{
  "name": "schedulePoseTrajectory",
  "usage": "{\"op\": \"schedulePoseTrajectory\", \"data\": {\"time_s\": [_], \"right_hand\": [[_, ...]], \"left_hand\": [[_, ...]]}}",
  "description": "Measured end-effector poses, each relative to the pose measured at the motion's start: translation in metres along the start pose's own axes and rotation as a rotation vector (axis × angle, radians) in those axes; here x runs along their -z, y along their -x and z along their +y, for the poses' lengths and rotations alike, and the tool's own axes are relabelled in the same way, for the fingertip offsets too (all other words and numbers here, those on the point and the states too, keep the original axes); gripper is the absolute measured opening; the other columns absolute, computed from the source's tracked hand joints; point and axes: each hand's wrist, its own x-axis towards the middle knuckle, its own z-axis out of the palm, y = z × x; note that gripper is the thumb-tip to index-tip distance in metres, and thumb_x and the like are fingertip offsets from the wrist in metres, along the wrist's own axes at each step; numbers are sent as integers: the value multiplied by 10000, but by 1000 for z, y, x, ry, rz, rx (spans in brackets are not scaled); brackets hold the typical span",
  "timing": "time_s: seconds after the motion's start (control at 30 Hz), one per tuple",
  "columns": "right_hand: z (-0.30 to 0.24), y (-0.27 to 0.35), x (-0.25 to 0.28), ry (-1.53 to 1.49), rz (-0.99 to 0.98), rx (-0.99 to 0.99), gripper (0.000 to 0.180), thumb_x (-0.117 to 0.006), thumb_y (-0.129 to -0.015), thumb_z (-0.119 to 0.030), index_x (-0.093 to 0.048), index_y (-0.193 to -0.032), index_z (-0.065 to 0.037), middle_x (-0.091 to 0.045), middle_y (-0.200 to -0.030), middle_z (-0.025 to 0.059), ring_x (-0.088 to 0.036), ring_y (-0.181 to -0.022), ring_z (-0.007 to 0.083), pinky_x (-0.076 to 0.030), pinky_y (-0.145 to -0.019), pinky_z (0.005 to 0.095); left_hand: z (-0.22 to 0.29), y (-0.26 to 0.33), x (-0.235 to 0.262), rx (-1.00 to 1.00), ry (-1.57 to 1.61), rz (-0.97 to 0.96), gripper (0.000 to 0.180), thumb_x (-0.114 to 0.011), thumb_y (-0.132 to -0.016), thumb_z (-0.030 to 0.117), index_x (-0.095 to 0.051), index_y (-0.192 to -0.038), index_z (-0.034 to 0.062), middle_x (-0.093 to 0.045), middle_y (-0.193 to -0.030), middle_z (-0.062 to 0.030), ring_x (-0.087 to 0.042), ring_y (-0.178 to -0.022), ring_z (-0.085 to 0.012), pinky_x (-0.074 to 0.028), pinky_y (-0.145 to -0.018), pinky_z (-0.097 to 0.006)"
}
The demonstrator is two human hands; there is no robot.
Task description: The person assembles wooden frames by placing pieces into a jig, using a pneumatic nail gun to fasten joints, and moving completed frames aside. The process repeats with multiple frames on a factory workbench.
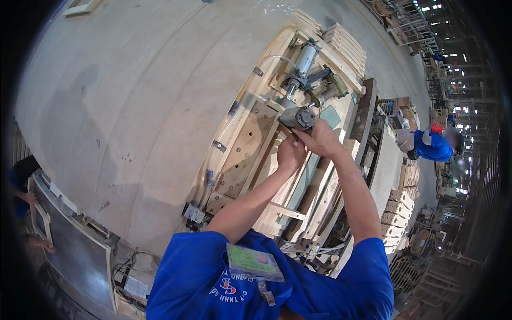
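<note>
My right hand (321, 140) is wrapped round a grey, round-capped air nail gun (297, 118), held over the wooden jig. Right beside it, my left hand (290, 154) is closed just below the gun's body. What its curled fingers hold is hidden. Under both hands lie pale wooden strips (288, 194) in the jig. A second, olive-coloured nail gun (333, 87) rests a little farther away. Next to that one, a silver air cylinder (305, 61) is fixed to the jig, and a drilled wooden plate (246, 141) lies left of my hands.
Clear air hoses with fittings (209, 177) run along the jig's left edge. Stacked wooden parts (344, 48) stand at the far end, more stacked pieces (397, 216) at the right. A person in blue (434, 145) is farther right; another person's hand (48, 246) holds a frame at left.
</note>
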Motion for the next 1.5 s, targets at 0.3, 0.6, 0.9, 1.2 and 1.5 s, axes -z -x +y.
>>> {"op": "schedulePoseTrajectory", "data": {"time_s": [0.3, 0.6, 0.9, 1.2, 1.5], "right_hand": [[-1, 2, -7, 48, 46, 8, 541, -798, -920, -194, -542, -1356, -2, -747, -1005, 277, -709, -1025, 507, -555, -880, 518], [-58, 91, -34, -139, -156, -116, 435, -807, -915, -140, -572, -1265, -33, -763, -1000, 205, -767, -951, 374, -589, -827, 442], [-89, 123, -92, -153, -353, -15, 407, -790, -951, -157, -597, -1287, -32, -759, -1061, 202, -764, -1007, 339, -580, -884, 418], [-89, 122, -94, -130, -383, 42, 456, -807, -892, -141, -541, -1249, -41, -744, -1027, 247, -731, -1023, 461, -566, -855, 486], [-88, 123, -97, -178, -420, -116, 387, -775, -951, -164, -541, -1232, -36, -743, -982, 245, -739, -983, 460, -565, -830, 471]], "left_hand": [[-6, 0, -4, -44, 73, -7, 372, -558, -1051, 344, -753, -1149, 43, -766, -1082, -270, -726, -1045, -471, -565, -882, -522], [-52, 97, 35, 126, 214, -221, 221, -549, -1035, 102, -702, -1067, -54, -759, -883, -157, -744, -757, -213, -568, -621, -357], [-77, 166, 95, 447, 552, -376, 154, -626, -1006, 82, -712, -1063, -33, -757, -933, -120, -722, -684, -175, -506, -514, -310], [-78, 168, 98, 389, 522, -404, 168, -651, -985, 64, -727, -1067, -60, -767, -909, -122, -737, -692, -189, -547, -535, -316], [-88, 176, 106, 377, 526, -459, 308, -512, -1107, 245, -687, -1216, 16, -733, -1082, -93, -722, -802, -162, -547, -601, -296]]}}
